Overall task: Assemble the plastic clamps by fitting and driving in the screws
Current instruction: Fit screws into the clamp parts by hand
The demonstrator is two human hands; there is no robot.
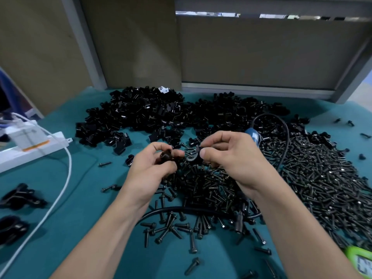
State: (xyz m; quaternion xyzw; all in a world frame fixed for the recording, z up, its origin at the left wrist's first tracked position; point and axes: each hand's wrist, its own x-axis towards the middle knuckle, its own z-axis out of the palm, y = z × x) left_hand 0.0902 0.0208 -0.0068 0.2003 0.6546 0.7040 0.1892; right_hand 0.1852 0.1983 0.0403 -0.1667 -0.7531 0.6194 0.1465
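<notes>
My left hand (159, 164) grips a black plastic clamp piece (166, 156) in its curled fingers above the teal table. My right hand (225, 154) pinches a curved black clamp half (194, 157) between thumb and forefinger, close beside the left hand's piece. A large heap of black screws (314, 178) spreads under and right of my hands. Piles of black clamp parts (145, 115) lie behind them. Whether a screw sits in either held piece is hidden by my fingers.
A blue power screwdriver (254, 135) with a black cable (285, 141) lies behind my right hand. A white power strip (34, 150) and white cord (66, 178) are at left. Assembled clamps (20, 196) sit at the left edge. A green device (360, 260) is at bottom right.
</notes>
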